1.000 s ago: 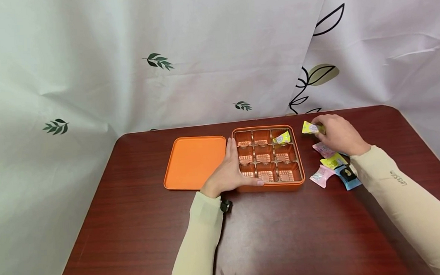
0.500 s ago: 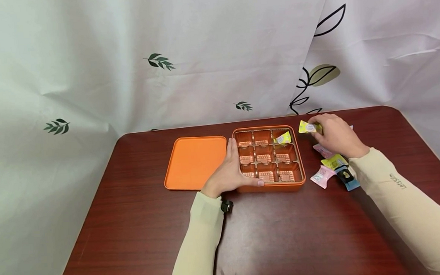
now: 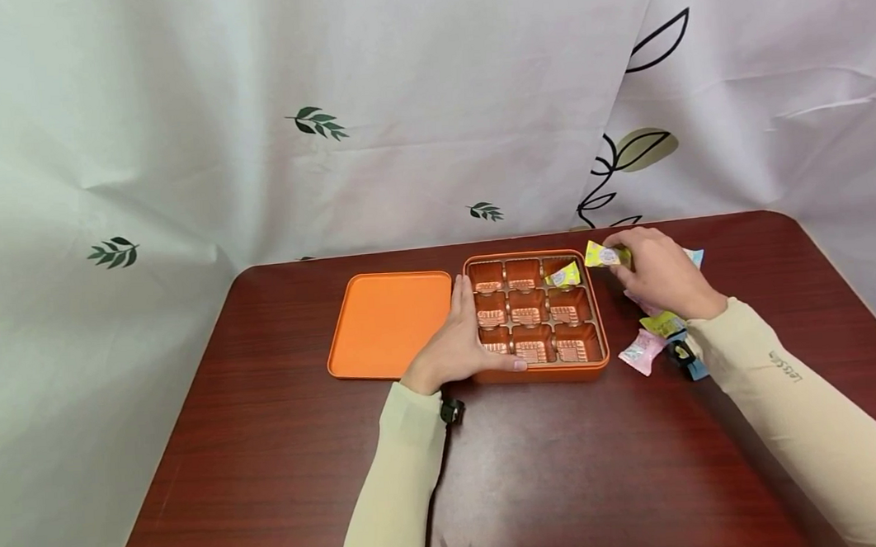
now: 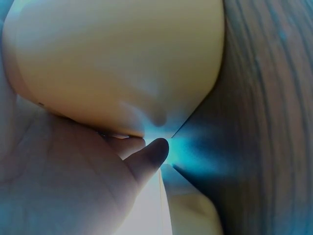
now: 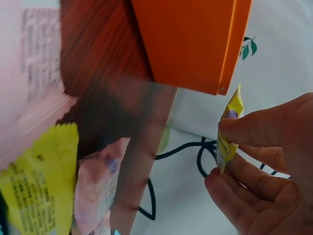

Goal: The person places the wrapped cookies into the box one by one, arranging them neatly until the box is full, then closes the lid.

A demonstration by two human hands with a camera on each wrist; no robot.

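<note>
We had our left hand [image 3: 458, 343] spread, fingers straight, round the near-left corner of the orange box [image 3: 543, 374], probably bracing it. Farther out, our right hand [image 3: 664, 270] pinched a yellow packet [image 3: 600, 254] beside the box's far-right corner, likely leaving one end free. Only the right wrist view clearly showed our thumb [image 5: 252, 126] opposing the fingertips [image 5: 215, 178].
</note>
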